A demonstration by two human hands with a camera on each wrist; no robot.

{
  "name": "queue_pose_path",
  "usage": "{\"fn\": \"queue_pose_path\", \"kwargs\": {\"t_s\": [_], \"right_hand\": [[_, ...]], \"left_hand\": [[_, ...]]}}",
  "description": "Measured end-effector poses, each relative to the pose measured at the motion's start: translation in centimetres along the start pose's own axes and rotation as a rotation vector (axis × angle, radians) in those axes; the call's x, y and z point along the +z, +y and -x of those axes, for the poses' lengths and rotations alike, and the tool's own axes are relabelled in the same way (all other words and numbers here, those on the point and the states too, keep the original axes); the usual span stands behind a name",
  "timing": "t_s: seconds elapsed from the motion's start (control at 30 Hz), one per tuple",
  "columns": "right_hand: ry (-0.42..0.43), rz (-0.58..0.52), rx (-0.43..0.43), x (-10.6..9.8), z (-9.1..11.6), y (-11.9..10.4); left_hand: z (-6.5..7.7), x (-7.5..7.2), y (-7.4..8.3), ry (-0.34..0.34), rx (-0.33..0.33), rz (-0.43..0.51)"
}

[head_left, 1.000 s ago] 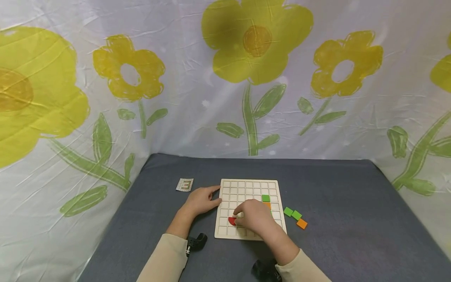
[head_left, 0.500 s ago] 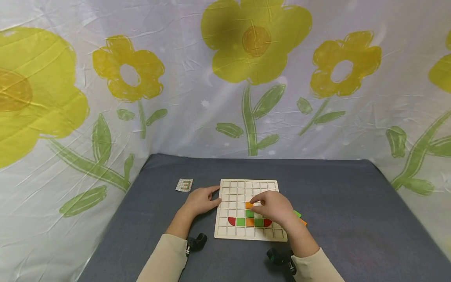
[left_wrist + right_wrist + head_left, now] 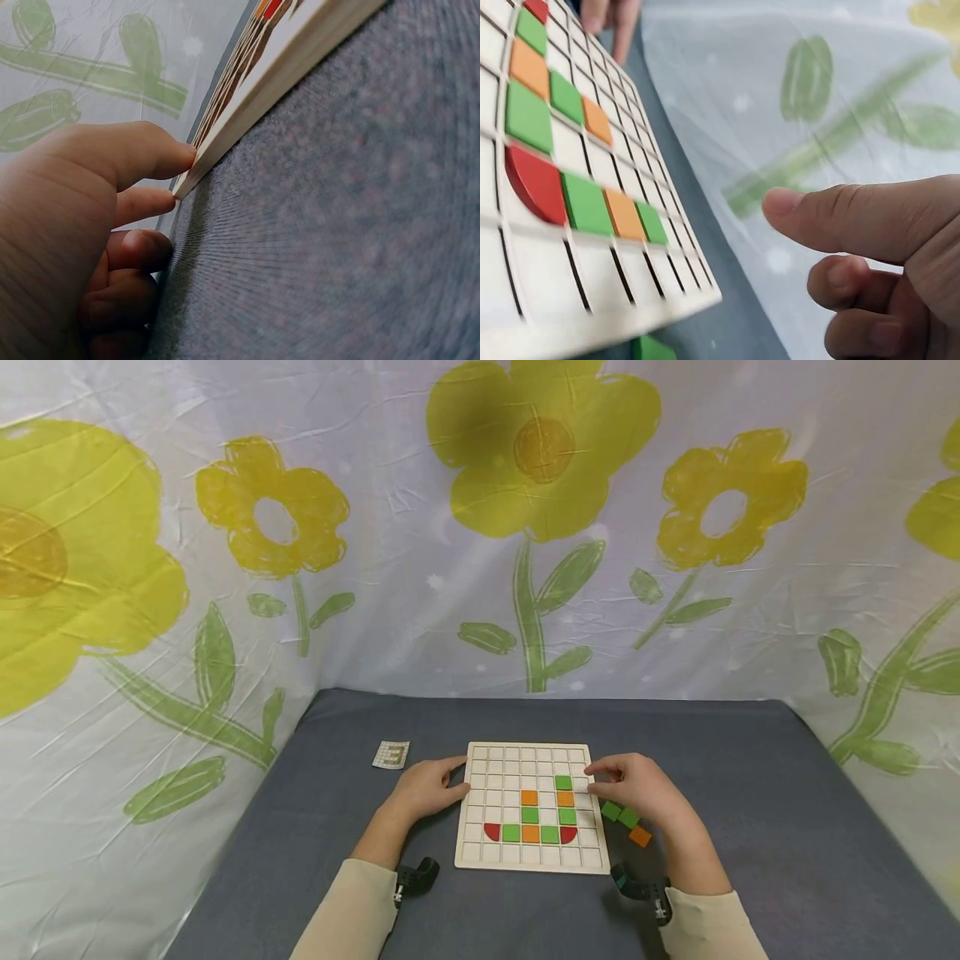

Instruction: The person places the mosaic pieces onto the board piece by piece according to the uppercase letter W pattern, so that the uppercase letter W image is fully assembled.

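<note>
The pale wooden grid board lies flat on the dark cloth. A row of tiles crosses its lower part, with a red quarter-round tile at the left end and another red tile at the other. Green and orange tiles stack upward from this row in two columns, topped by an orange tile and a green tile. My left hand touches the board's left edge with thumb and index finger. Beside the right edge hovers my right hand, nothing visible in its fingers.
Two loose green tiles and an orange tile lie on the cloth right of the board, under the right hand's side. A small printed pattern card rests at the back left. A flowered curtain hangs behind.
My right hand has moved from the red tile at the board's lower left, across the board, to beyond its right edge, uncovering the tiles. The left hand stays put.
</note>
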State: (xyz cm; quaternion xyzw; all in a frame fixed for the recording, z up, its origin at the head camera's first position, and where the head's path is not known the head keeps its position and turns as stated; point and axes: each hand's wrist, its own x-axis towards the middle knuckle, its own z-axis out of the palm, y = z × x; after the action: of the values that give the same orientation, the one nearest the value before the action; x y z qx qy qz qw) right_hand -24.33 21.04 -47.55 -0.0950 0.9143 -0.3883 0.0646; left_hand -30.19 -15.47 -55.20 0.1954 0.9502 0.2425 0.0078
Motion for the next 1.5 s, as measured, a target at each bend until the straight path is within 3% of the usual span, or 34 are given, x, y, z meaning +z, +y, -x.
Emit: {"fn": "queue_pose_path", "kwargs": {"t_s": [0.23,0.77,1.33,1.5], "right_hand": [[-0.065,0.002,0.026,-1.4,0.6,2.4],[-0.149,0.050,0.239,-1.7,1.3,4.7],[-0.097,0.147,0.273,-1.4,1.0,4.4],[-0.074,0.130,0.231,-1.8,1.0,3.9]], "left_hand": [[0.0,0.0,0.1,0.000,-0.004,0.002],[0.1,-0.1,0.2,0.004,0.001,0.015],[0.0,0.0,0.0,0.005,-0.002,0.009],[0.0,0.0,0.1,-0.001,-0.009,0.008]]}}
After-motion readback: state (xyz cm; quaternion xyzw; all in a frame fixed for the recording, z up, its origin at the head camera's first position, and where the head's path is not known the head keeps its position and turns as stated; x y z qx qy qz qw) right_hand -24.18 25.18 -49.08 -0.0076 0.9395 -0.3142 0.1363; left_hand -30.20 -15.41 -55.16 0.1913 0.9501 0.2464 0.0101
